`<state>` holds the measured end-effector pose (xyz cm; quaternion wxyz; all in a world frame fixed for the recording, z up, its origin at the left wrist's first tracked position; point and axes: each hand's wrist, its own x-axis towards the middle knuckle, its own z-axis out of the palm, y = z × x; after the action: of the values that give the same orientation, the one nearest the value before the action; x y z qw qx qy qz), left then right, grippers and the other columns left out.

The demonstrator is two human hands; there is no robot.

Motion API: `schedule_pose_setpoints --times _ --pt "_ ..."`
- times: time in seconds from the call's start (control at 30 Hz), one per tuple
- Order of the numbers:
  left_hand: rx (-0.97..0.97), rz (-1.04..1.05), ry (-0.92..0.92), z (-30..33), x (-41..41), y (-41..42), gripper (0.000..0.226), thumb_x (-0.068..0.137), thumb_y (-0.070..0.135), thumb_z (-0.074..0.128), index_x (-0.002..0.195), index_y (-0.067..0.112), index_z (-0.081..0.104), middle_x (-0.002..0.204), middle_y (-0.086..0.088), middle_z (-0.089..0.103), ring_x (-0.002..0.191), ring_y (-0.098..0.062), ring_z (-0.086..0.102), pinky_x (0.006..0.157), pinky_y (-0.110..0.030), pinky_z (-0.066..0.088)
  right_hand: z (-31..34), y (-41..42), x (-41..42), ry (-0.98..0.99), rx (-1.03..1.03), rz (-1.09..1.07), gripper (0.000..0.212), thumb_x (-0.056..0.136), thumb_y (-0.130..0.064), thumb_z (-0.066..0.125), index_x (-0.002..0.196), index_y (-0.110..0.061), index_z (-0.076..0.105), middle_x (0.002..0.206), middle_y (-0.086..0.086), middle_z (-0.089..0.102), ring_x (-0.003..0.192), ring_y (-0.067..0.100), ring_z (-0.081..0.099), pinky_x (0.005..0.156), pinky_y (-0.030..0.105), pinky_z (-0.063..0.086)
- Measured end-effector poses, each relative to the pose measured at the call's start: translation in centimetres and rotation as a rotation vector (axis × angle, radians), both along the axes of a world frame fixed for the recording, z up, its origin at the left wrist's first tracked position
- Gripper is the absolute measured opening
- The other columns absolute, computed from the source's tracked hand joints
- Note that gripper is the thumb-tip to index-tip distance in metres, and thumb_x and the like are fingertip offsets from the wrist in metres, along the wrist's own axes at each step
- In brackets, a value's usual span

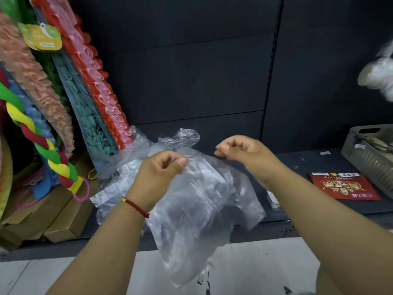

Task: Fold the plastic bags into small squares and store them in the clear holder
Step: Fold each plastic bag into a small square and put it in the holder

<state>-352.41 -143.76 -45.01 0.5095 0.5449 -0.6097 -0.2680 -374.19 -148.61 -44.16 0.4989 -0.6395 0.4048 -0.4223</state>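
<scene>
Both grips pinch the top edge of one clear plastic bag (197,201), left hand (161,169) and right hand (240,150) apart, the film hanging below them over more bags (119,188) on the shelf (297,165), and, being slippery, it may slide free.

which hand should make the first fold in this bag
Right, probably. The left hand pinches the clear bag's top edge and can anchor it; the right hand, fingers curled at the other corner, looks freer to sweep across.

red packet (344,186), upside-down large "6", other print unreadable
</scene>
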Motion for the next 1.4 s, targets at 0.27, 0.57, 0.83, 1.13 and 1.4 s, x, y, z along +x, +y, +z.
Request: schedule_pose_setpoints --times 0.27,0.57,0.83,1.13,1.4 --pt "0.025 -0.028 0.521 -0.1 4.0 -0.7 0.025 0.097 0.018 0.048 0.077 0.014 0.062 0.069 0.006 0.065 0.069 -0.006 0.060 0.075 -0.019 0.052 -2.3 -1.7 -2.3 -0.025 0.222 0.264 0.058 0.076 -0.067 0.061 0.103 -0.017 0.067 0.102 -0.006 0.071 0.101 0.014 0.065 0.103 0.041 0.042" --pt "0.036 0.198 0.539 -0.6 6.0 -1.3 0.033 0.104 0.018 0.042 0.075 0.013 0.056 0.062 0.009 0.061 0.062 -0.004 0.055 0.071 -0.020 0.050 -2.9 -2.0 -3.0 0.002 0.169 0.239 0.026 0.065 -0.026 0.086 0.071 -0.006 0.071 0.072 0.006 0.068 0.073 0.019 0.064 0.078 0.030 0.056" --pt "-0.020 0.493 -0.024 -1.1 6.6 -0.3 0.041 0.103 0.026 0.044 0.064 0.018 0.047 0.056 -0.005 0.049 0.050 -0.017 0.045 0.059 -0.030 0.043 -2.2 -2.9 -4.2 -0.108 0.059 0.045 0.018 0.074 -0.011 0.072 0.068 -0.001 0.059 0.059 0.005 0.058 0.057 0.013 0.056 0.072 0.026 0.058" --pt "0.016 0.530 0.384 0.5 4.7 -0.2 0.036 0.106 0.031 0.039 0.075 0.017 0.051 0.035 0.008 0.041 0.029 -0.005 0.035 0.032 -0.014 0.029 -0.9 -3.0 -2.9 -0.725 0.246 0.046 0.073 0.045 -0.039 0.094 0.103 -0.010 0.061 0.083 0.006 0.070 0.081 0.019 0.067 0.087 0.038 0.057" --pt "0.417 0.560 0.613 0.0 4.1 -0.7 0.033 0.102 0.038 0.046 0.078 0.017 0.053 0.061 0.001 0.059 0.031 -0.005 0.049 0.031 -0.016 0.036 -1.8 0.9 0.8 0.280 0.097 0.350 0.018 0.074 -0.022 0.084 0.085 -0.018 0.069 0.084 -0.008 0.070 0.077 0.005 0.066 0.065 0.021 0.055"
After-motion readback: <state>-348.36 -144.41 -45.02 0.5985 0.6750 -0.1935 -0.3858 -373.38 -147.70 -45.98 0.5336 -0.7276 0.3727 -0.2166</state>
